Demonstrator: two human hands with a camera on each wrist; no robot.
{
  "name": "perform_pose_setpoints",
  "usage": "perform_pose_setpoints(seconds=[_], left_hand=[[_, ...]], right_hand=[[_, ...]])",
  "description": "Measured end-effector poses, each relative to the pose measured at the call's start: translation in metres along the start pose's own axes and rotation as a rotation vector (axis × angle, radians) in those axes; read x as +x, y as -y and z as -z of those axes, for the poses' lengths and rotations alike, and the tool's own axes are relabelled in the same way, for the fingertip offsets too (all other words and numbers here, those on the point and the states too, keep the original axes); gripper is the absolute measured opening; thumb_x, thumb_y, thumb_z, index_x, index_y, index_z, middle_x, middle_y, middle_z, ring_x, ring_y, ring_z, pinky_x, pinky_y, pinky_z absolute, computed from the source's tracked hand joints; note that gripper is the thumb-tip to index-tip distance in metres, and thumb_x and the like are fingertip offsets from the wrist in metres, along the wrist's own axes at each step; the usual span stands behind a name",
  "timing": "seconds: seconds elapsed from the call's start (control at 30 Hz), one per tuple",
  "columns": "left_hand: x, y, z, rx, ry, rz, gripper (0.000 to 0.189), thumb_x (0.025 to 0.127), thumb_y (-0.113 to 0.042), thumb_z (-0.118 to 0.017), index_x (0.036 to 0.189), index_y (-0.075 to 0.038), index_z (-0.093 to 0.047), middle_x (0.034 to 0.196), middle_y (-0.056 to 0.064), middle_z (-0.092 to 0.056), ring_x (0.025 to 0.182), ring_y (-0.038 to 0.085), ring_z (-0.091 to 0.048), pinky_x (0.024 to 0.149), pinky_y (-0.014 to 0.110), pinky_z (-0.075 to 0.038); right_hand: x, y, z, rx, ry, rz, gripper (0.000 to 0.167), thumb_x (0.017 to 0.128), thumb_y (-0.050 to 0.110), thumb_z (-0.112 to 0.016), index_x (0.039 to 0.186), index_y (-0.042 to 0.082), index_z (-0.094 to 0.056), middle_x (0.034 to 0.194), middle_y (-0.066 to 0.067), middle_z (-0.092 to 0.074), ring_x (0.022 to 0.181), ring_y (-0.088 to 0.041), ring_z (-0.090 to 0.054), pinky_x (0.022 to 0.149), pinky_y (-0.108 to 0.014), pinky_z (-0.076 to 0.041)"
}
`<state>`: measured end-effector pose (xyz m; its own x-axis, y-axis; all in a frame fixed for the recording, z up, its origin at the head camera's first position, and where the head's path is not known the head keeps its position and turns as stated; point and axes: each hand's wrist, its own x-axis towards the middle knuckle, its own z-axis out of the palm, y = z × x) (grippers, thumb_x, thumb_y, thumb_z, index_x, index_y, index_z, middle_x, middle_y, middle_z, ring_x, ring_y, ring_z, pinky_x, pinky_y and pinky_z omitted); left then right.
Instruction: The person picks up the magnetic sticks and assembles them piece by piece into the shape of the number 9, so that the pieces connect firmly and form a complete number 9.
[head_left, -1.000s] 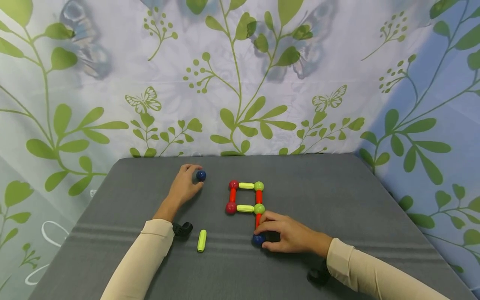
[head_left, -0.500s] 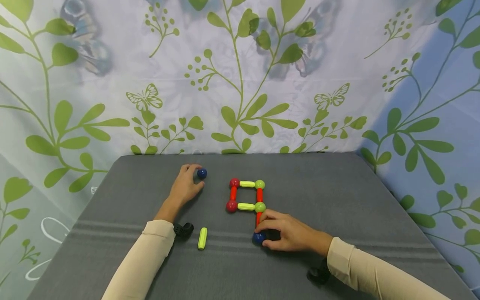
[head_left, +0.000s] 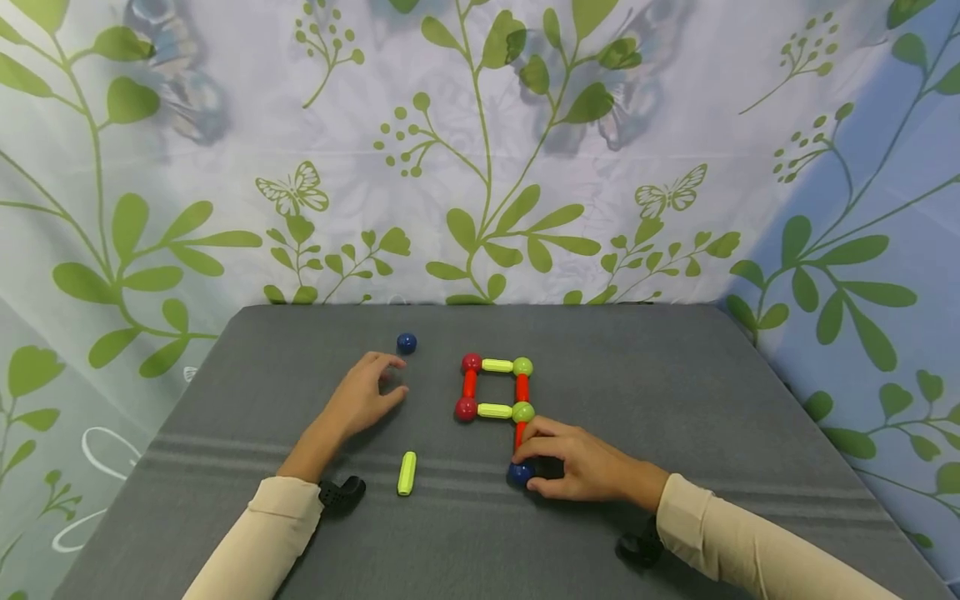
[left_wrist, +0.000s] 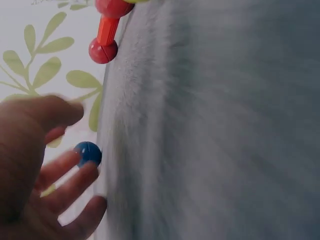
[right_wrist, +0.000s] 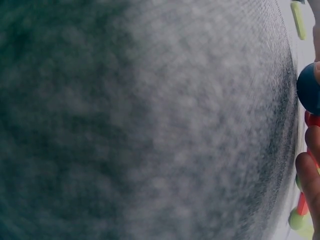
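Note:
My right hand [head_left: 576, 463] pinches a blue ball [head_left: 521, 475] at the near end of a red stick [head_left: 520, 432]. That stick joins a small square of sticks and balls lying flat. Its left corners are red balls [head_left: 467, 408], its right ones light green balls [head_left: 522, 367]. Yellow-green sticks [head_left: 495, 411] form its near and far sides, red sticks [head_left: 469, 384] the other two. My left hand [head_left: 362, 398], fingers loosely bent and holding nothing, hovers left of the square. Just beyond its fingertips a second blue ball [head_left: 407, 342] sits on the table, also visible in the left wrist view.
A loose yellow-green stick [head_left: 407, 473] lies on the grey cloth-covered table [head_left: 450, 542] between the forearms. Behind the table's far edge hangs a leaf-patterned curtain [head_left: 337, 150]. Black straps [head_left: 341, 495] circle both wrists.
My left hand has drawn back toward me from the far blue ball, which stays where it was. My right hand keeps its pinch on the near blue ball.

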<state>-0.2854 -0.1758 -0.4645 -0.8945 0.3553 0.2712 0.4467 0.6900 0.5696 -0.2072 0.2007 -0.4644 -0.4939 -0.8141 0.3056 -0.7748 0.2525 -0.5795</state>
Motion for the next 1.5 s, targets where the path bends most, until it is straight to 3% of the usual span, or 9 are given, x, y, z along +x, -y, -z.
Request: perform_pose_setpoints(seconds=[0.2,0.37,0.47,0.63,0.73,0.93,1.07,1.3,1.5], left_hand=[[-0.036,-0.008,0.015,-0.106,0.211,-0.206,0.040,0.089,-0.001,-0.075,0.127,-0.011,-0.065,0.128,0.003,-0.057,0.113,0.026,-0.060,0.090,0.048,-0.050],[-0.062,-0.022,0.022,-0.180,0.432,-0.275,0.048,0.090,0.006,-0.070,0.130,-0.020,-0.066,0.140,0.003,-0.052,0.128,0.022,-0.051,0.099,0.048,-0.046],[-0.071,-0.029,0.022,-0.137,0.500,-0.311,0.044,0.092,-0.001,-0.071,0.129,-0.025,-0.068,0.144,0.004,-0.050,0.132,0.023,-0.048,0.102,0.049,-0.044],[-0.075,-0.035,0.016,-0.032,0.453,-0.417,0.028,0.091,-0.013,-0.076,0.116,-0.025,-0.073,0.138,0.004,-0.056,0.125,0.024,-0.054,0.099,0.047,-0.046],[-0.074,-0.038,0.011,-0.019,0.412,-0.467,0.021,0.091,-0.015,-0.078,0.109,-0.024,-0.072,0.128,0.001,-0.061,0.115,0.019,-0.058,0.094,0.042,-0.049],[-0.068,-0.060,-0.006,-0.028,0.312,-0.429,0.017,0.094,-0.024,-0.075,0.110,-0.025,-0.069,0.106,-0.014,-0.062,0.093,0.004,-0.057,0.082,0.031,-0.051],[-0.060,-0.080,-0.021,0.012,0.258,-0.436,0.019,0.094,-0.028,-0.075,0.111,-0.025,-0.070,0.103,-0.014,-0.062,0.088,0.002,-0.056,0.078,0.028,-0.051],[-0.049,-0.098,-0.044,0.024,0.261,-0.484,0.018,0.092,-0.026,-0.077,0.107,-0.021,-0.070,0.097,-0.011,-0.063,0.081,0.003,-0.055,0.073,0.023,-0.049],[-0.046,-0.104,-0.049,0.029,0.307,-0.462,0.018,0.092,-0.024,-0.077,0.109,-0.020,-0.071,0.099,-0.010,-0.063,0.083,0.002,-0.055,0.074,0.023,-0.049]], right_hand=[[-0.001,-0.001,0.000,-0.001,-0.006,0.000,0.031,0.093,0.019,-0.076,0.123,0.021,-0.067,0.118,0.006,-0.054,0.101,-0.015,-0.058,0.084,-0.032,-0.052],[0.001,0.001,0.000,0.005,0.001,0.001,0.031,0.093,0.018,-0.075,0.123,0.020,-0.067,0.117,0.005,-0.054,0.102,-0.015,-0.058,0.084,-0.033,-0.052],[0.001,0.002,0.000,0.005,0.002,-0.006,0.031,0.093,0.018,-0.076,0.123,0.020,-0.068,0.117,0.005,-0.054,0.102,-0.015,-0.058,0.085,-0.032,-0.052],[0.001,0.003,0.000,0.007,0.001,-0.011,0.032,0.092,0.017,-0.076,0.123,0.020,-0.067,0.117,0.005,-0.054,0.101,-0.014,-0.059,0.085,-0.032,-0.052],[0.000,0.004,-0.001,0.025,0.004,-0.029,0.032,0.092,0.016,-0.077,0.122,0.020,-0.067,0.117,0.005,-0.054,0.101,-0.014,-0.059,0.085,-0.033,-0.053],[0.000,0.003,-0.001,0.023,0.003,-0.043,0.032,0.091,0.016,-0.078,0.121,0.021,-0.067,0.117,0.007,-0.054,0.099,-0.014,-0.058,0.083,-0.033,-0.053],[0.000,0.003,-0.001,0.007,-0.005,-0.022,0.032,0.091,0.015,-0.077,0.121,0.021,-0.066,0.117,0.007,-0.053,0.098,-0.012,-0.058,0.082,-0.030,-0.053],[0.001,0.003,-0.002,0.010,-0.018,0.004,0.032,0.090,0.016,-0.078,0.120,0.020,-0.067,0.117,0.006,-0.053,0.097,-0.011,-0.058,0.082,-0.030,-0.053],[0.001,0.005,-0.001,0.017,-0.021,-0.009,0.033,0.089,0.012,-0.079,0.118,0.018,-0.067,0.116,0.003,-0.054,0.096,-0.014,-0.059,0.080,-0.033,-0.054]])
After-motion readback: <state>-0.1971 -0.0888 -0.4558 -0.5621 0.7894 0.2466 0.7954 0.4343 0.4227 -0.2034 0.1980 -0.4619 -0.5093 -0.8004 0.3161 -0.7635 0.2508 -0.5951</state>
